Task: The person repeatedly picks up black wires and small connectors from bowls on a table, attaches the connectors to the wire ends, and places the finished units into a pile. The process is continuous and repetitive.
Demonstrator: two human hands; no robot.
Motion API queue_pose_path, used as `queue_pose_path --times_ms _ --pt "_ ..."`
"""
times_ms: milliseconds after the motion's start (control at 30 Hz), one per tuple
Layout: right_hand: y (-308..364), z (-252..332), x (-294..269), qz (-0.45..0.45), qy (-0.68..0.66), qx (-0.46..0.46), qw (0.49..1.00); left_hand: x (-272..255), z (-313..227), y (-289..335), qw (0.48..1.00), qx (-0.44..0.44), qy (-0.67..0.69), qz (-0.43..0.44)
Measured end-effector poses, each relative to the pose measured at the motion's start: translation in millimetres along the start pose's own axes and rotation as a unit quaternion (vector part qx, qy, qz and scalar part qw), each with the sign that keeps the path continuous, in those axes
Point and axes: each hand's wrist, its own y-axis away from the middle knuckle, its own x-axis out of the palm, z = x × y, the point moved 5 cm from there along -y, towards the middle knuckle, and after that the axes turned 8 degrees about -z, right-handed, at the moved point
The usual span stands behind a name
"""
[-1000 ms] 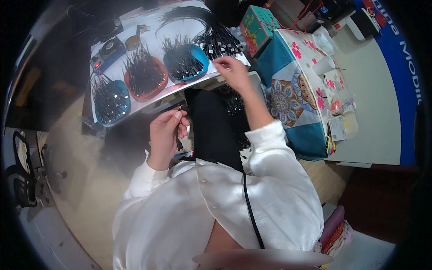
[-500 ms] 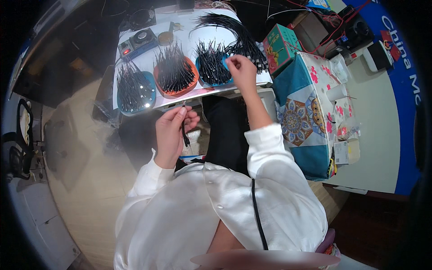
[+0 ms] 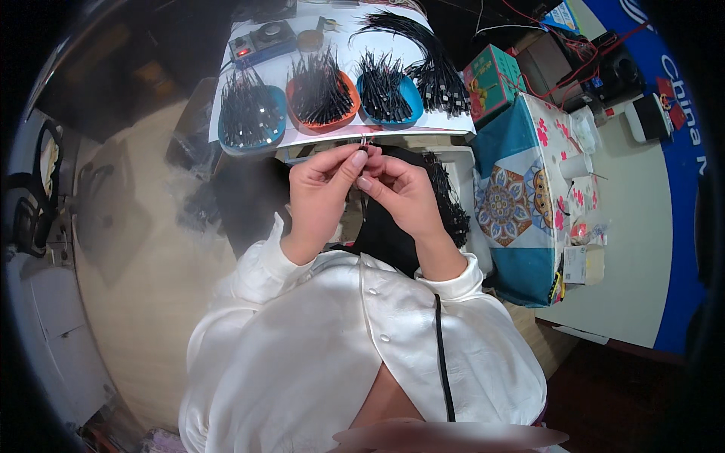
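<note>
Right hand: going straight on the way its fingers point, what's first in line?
The left hand, most likely: its thumb and fingers lie just ahead of the right hand. Whether they touch is unclear.

Off the white table's (image 3: 334, 44) near edge, the left hand (image 3: 325, 186) pinches a thin cable (image 3: 363, 147) where the right hand (image 3: 408, 198) meets it. Along that edge stand, from its left corner, a blue tray (image 3: 279, 106), orange tray (image 3: 353, 94) and second blue tray (image 3: 412, 100); a cable bundle (image 3: 444, 89) lies rightmost.
</note>
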Motion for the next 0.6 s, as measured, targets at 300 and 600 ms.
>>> queue_pose_path --times_ms 300,600 --pt "-2 48 -19 -0.021 0.053 -0.131 0.99 -3 2 11 0.997 -0.064 0.013 0.044" --pt "0 51 -12 -0.041 0.075 -0.124 0.989 2 1 15 0.998 -0.029 -0.05 0.018"
